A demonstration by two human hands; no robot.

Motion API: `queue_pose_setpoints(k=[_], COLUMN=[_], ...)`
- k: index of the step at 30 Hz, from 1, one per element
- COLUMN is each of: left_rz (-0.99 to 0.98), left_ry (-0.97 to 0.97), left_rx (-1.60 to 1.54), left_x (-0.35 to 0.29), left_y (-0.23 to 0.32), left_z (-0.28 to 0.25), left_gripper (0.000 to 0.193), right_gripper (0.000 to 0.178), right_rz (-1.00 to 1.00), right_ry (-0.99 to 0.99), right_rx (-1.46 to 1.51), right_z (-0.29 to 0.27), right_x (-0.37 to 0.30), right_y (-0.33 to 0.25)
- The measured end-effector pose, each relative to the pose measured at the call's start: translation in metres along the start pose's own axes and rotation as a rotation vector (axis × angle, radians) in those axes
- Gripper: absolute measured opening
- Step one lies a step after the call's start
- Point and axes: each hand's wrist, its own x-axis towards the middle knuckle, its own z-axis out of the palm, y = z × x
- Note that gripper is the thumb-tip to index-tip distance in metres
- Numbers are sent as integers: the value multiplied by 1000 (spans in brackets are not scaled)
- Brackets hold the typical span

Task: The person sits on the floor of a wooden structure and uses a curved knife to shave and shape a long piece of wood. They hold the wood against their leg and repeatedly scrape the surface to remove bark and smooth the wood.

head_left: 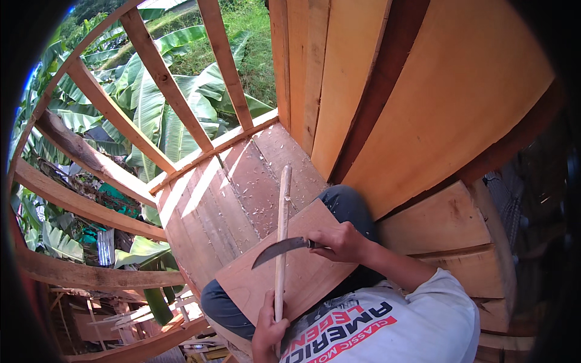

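Observation:
My right hand [344,242] is closed round the handle of a knife with a broad curved blade [279,249]. The blade lies across a long pale wooden stick [284,206], about midway along it. Near its lower end, the stick is gripped by my left hand [270,322], close to my body. The stick points away from me, its far end above the floor. Beneath stick and knife, a flat wooden board [311,272] rests over my lap. Small pale shavings lie on the board and beyond it.
Around me is a plank floor [206,206] strewn with wood shavings [242,187]. Along the left stands a railing of wooden bars [163,78], with banana leaves [175,115] behind it. A tall wooden plank wall [436,97] rises at the right.

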Motion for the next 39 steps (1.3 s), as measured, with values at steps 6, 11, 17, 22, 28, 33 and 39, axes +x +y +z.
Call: queue_pose_setpoints(k=[6, 11, 17, 22, 28, 33, 39], left_rz=[-39, -50, -27, -58, -68, -156, -22], left_ry=[-5, -26, 11, 5, -43, 50, 49], left_rx=[5, 7, 42, 23, -44, -97, -270], left_x=[1, 4, 1, 0, 2, 1, -7], left_y=[11, 8, 12, 9, 10, 3, 3], left_z=[0, 1, 2, -2, -4, 2, 10], left_gripper=[68, 69, 69, 69, 69, 69, 85], right_gripper=[23, 26, 27, 17, 17, 28, 33], right_rz=[52, 242, 319, 699, 800, 884, 790], right_ry=[89, 340, 259, 53, -355, -129, -10], right_rx=[-50, 4, 101, 786, 1569, 1028, 873], right_z=[-1, 3, 0, -4, -17, -9, -3], right_x=[0, 9, 10, 16, 1, 12, 0], right_y=[9, 19, 15, 5, 32, 13, 15])
